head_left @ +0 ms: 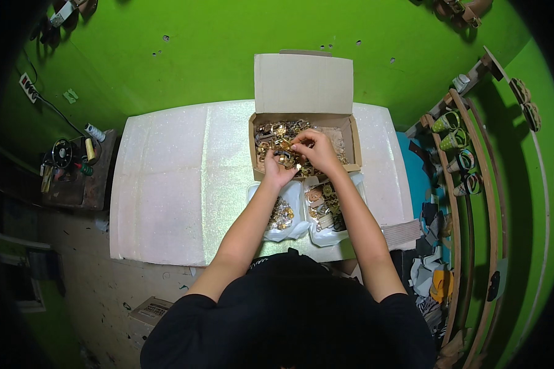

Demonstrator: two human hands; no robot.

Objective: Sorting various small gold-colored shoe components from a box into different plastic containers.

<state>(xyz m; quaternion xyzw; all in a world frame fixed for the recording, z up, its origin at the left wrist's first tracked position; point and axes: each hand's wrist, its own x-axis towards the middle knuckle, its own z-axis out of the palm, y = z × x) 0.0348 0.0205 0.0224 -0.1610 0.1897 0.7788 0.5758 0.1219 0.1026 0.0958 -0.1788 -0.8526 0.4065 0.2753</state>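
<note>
Here, lines from the head view
Box: an open cardboard box (351,132) sat at the far middle of the white tabletop (166,184), its lid flap standing up at twelve o'clock, its floor heaped with small gold-coloured metal fittings (274,132)
Left hand: the left hand (277,172) lay palm-up over the box's near edge at about seven o'clock of the heap, fingers loosely cupped; whether it held any pieces could not be told
Right hand: the right hand (317,150) hovered just at its three o'clock, thumb and fingertips pinched together on what looked like one small fitting, touching or nearly touching the left fingertips
Bags: two clear plastic bags lay just at six o'clock of the box, the left bag (283,215) with a small gold cluster, the right bag (326,212) with mixed larger pieces
Surroundings: a small side table with thread spools (74,166) stood at nine o'clock; a rack of sandals (461,154) ran along three o'clock
Doing it well, as a judgement: picking one piece at a time with the fingertips, keeping the cupped palm close beneath to catch drops, and working over the box would have kept strays off the tabletop
</note>
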